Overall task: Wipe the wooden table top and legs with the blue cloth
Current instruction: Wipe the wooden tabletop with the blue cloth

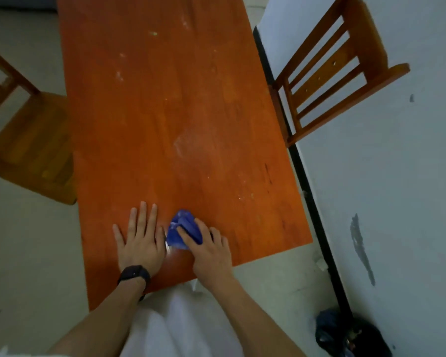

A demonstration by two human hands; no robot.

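1. Head view, the only one. The left hand [139,238] lies flat on the wooden table [165,112] in the lower centre of the frame, fingers straight and spread, grasping nothing. It looks like a brace.
2. Just to its right, the right hand [211,251] has its fingers curled over the bunched blue cloth [183,230] and presses it onto the top near the bottom edge of the table. Cloth and left hand are just beside each other.
3. Step in hand, as I read it: wiping the top, and early on, working the near end.
4. Pale smudges [183,148] sit mid-frame, with more specks toward the upper part of the top, so most of the surface looks unwiped. The legs are hidden from here and not yet dealt with.
5. The next move calls for long strokes up the frame toward those smudges, keeping pressure on the cloth, and later a crouch for the legs.
6. The surface is orange-brown wood with visible grain and a few dark marks near the right edge.
7. The room: one wooden chair [31,150] at the left edge, a slatted chair [332,68] in the upper right against a pale scuffed wall [397,176], grey floor [23,253], and a dark bundle [345,331] in the lower right. A dark watch [134,275] sits on the left wrist.
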